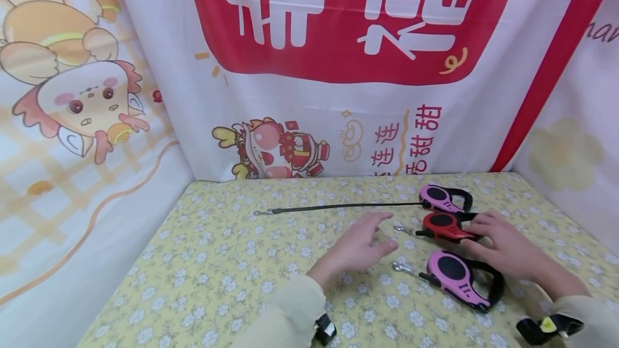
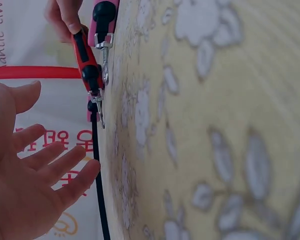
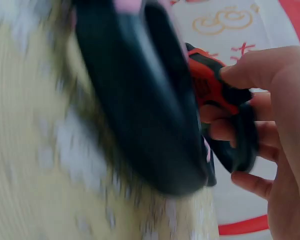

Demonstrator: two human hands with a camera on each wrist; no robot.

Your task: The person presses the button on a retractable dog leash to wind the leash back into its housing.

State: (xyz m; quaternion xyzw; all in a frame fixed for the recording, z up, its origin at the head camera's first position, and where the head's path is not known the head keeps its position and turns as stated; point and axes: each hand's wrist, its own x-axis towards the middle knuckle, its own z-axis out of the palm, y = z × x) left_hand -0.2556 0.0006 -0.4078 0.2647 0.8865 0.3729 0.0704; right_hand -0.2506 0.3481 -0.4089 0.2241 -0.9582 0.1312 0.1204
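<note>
As right hand (image 1: 503, 247) grips red leash (image 1: 439, 225), pink case (image 1: 433, 195) trailing strap (image 1: 338, 207)

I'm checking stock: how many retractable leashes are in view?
3: the far pink leash at the back, cord out; the red leash in the right hand; the near pink leash in front. None seems hidden.

Left hand (image 1: 360, 244) spreads its fingers; right hand (image 1: 504, 247) grips.

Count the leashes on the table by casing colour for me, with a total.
Pink leashes: 2
Red leash, gripped by the right hand: 1
Total: 3
</note>
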